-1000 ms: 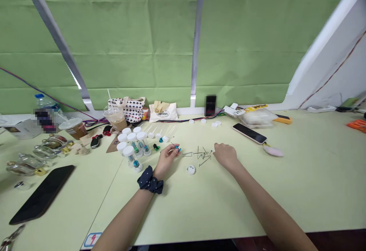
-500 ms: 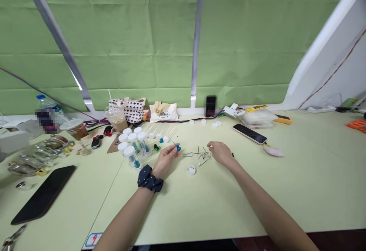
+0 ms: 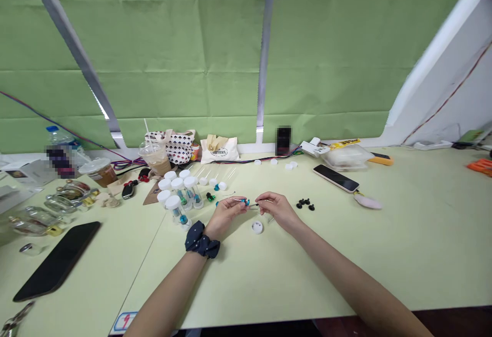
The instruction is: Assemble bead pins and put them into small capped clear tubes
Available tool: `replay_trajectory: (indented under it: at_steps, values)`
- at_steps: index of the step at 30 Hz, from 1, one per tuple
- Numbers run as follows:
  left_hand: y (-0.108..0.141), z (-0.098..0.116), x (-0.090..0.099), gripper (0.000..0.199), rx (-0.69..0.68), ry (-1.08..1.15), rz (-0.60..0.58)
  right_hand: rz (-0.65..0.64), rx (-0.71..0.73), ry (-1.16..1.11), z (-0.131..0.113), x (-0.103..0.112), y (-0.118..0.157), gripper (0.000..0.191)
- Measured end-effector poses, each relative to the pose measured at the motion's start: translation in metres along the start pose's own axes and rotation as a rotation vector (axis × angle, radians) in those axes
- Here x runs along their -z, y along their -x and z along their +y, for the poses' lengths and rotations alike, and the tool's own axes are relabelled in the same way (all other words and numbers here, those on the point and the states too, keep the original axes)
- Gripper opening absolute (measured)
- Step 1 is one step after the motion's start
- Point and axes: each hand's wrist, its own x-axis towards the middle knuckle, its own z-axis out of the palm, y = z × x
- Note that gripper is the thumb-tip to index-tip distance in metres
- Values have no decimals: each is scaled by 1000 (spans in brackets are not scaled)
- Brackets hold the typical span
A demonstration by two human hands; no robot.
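My left hand (image 3: 227, 215) pinches a small blue piece (image 3: 245, 202) with a thin rod through it, at the middle of the table. Close to its right, the fingertips of my right hand (image 3: 277, 209) are closed on a thin metal pin (image 3: 253, 205) that points at the blue piece. Below the hands lies a white cap (image 3: 257, 227) with tiny bits inside. Several black knobs (image 3: 306, 203) sit to the right of my right hand. White-capped clear tubes (image 3: 180, 191) with blue and green pieces stand at the left, beside a dark green piece (image 3: 210, 196).
Two phones, one black (image 3: 59, 260) at the left and one pinkish (image 3: 335, 178) at the right, lie on the table (image 3: 269, 286). Iced drinks (image 3: 155, 159), bags (image 3: 219, 150) and a plastic box (image 3: 348, 158) line the back. White caps (image 3: 291, 166) lie in front of them.
My right hand has moved left from the metal pins to my left hand, with a pin now in its fingers. The black knobs have come into view. My left hand has turned slightly.
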Motion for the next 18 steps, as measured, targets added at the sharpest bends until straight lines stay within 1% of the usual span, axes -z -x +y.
replay_trajectory:
  at_steps: [6, 12, 18]
  values:
    - [2, 3, -4, 32, 4, 18, -67, -34, 20, -78, 4, -8, 4, 31]
    - [3, 3, -4, 31, -10, 14, -67, -42, 11, -133, 5, -12, 6, 30]
    - [3, 1, -2, 29, -17, -37, -32, 27, 43, -24, 13, -13, 4, 36]
